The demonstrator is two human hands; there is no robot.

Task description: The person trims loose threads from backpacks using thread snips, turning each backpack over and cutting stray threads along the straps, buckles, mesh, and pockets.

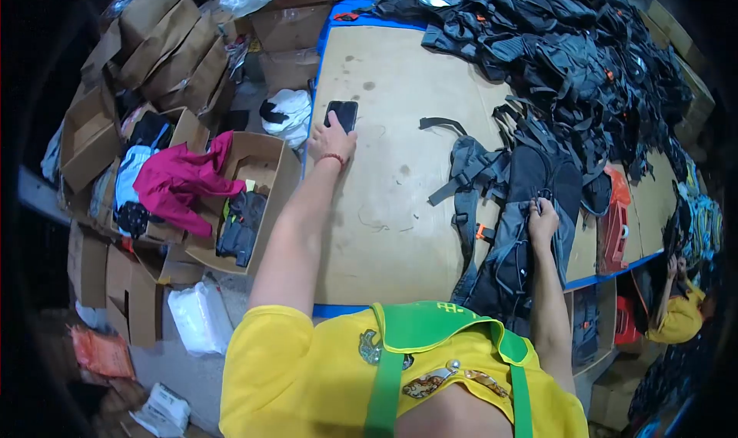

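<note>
My left hand (332,141), with a red beaded bracelet at the wrist, is stretched out over the table. Its index finger rests on the screen of a black phone (346,114) lying flat on the cardboard. On the right, the fingers of my right hand (543,221) are closed on the front of a black and grey backpack (511,242), near its zipper; the exact part gripped is hidden. The backpack lies with its straps (465,184) spread to the left, and an orange buckle (484,231) shows on one of them.
A big heap of black backpacks (553,46) covers the table's far right. Cardboard (384,200) lines the tabletop. On the left stand open boxes, one holding a magenta garment (181,178). A co-worker in yellow (678,315) is at the far right.
</note>
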